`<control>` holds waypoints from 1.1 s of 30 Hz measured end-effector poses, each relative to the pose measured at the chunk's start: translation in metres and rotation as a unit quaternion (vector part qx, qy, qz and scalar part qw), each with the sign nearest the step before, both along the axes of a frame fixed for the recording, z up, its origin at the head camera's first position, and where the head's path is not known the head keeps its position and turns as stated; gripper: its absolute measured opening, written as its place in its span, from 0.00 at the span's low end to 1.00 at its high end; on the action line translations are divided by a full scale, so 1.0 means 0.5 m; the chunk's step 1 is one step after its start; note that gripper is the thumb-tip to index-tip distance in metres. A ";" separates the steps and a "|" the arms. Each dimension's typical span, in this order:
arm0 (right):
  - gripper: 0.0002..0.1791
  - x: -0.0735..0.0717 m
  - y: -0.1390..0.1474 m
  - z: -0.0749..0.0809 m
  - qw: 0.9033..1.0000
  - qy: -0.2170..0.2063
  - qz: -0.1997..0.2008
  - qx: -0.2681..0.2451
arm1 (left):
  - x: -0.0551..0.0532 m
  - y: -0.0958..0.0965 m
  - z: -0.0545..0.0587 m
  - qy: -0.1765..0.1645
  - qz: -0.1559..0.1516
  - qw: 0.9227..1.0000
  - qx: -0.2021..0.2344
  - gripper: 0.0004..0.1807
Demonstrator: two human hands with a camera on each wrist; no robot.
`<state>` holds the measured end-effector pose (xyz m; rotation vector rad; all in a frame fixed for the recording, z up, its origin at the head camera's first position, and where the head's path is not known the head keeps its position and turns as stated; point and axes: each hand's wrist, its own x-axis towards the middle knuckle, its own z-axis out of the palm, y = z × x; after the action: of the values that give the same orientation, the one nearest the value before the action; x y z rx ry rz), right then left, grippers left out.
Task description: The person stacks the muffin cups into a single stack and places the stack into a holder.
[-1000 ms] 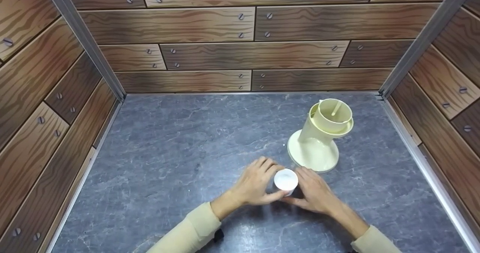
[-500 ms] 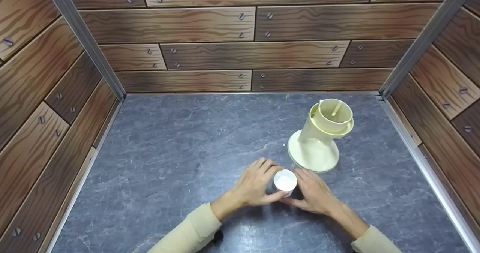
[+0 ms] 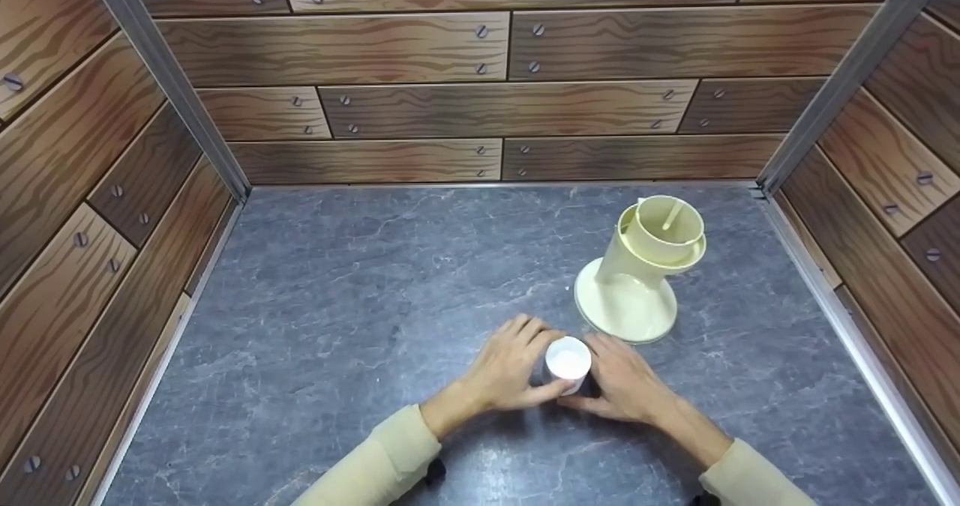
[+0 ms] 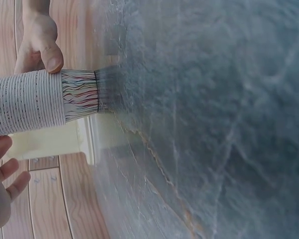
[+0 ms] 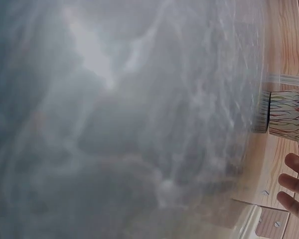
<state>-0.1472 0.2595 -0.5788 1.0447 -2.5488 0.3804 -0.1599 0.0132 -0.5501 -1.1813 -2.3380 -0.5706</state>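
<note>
A stack of nested white paper cups (image 3: 568, 359) stands upright on the table between both hands, mouths upward. In the left wrist view, the stacked rims (image 4: 30, 102) form a ridged column, and the lowest cup shows coloured wavy lines. My left hand (image 3: 514, 363) holds the stack from the left, thumb at its front. From the other side my right hand (image 3: 624, 380) holds it too; its thumb (image 4: 52, 57) lies against the rims in the left wrist view. Only the lower patterned part (image 5: 286, 114) shows in the right wrist view.
Just behind the right hand stands a pale yellow plastic tube-shaped stand (image 3: 637, 266) with a round base and an open ring at its top. Wood-patterned walls (image 3: 412, 49) enclose the blue-grey marbled table (image 3: 360, 266) at the back and sides.
Within the hands the top of the cup stack has shifted very slightly left. Both hands have stayed almost in place, and the yellow stand is unmoved.
</note>
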 end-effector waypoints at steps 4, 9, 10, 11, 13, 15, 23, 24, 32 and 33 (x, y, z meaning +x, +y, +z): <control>0.47 -0.003 0.000 -0.002 1.000 -0.014 -0.002 0.001 | -0.001 -0.002 -0.001 0.003 0.002 1.000 -0.001 0.32; 0.46 0.000 -0.004 -0.007 0.999 -0.040 -0.014 -0.008 | 0.001 -0.003 0.000 0.008 0.003 1.000 -0.005 0.32; 0.46 0.001 -0.005 -0.007 0.999 -0.045 -0.016 -0.012 | 0.002 -0.003 0.000 0.008 0.004 1.000 -0.006 0.32; 0.46 0.002 -0.006 -0.008 0.999 -0.049 -0.018 -0.017 | 0.002 -0.003 0.000 0.008 0.004 1.000 -0.008 0.32; 0.46 0.003 -0.007 -0.008 0.998 -0.054 -0.021 -0.024 | 0.002 -0.003 0.001 0.007 0.005 1.000 -0.010 0.32; 0.46 0.003 -0.008 -0.009 0.998 -0.053 -0.023 -0.025 | 0.002 -0.003 0.001 0.003 0.007 1.000 -0.014 0.33; 0.47 -0.002 -0.009 -0.008 0.999 -0.031 -0.024 -0.020 | 0.000 -0.003 0.002 0.004 0.008 1.000 -0.019 0.33; 0.47 -0.002 -0.009 -0.008 0.999 -0.027 -0.023 -0.021 | 0.000 -0.002 0.002 0.007 0.007 1.000 -0.017 0.33; 0.48 0.000 -0.013 -0.007 0.999 -0.032 -0.027 -0.030 | -0.003 -0.002 0.005 0.009 0.007 1.000 -0.022 0.33; 0.48 0.000 -0.013 -0.007 0.999 -0.034 -0.028 -0.031 | -0.003 -0.002 0.005 0.007 0.008 1.000 -0.024 0.33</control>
<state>-0.1470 0.2529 -0.5821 0.9518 -2.6025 0.4852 -0.1616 0.0124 -0.5475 -1.1841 -2.3596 -0.5017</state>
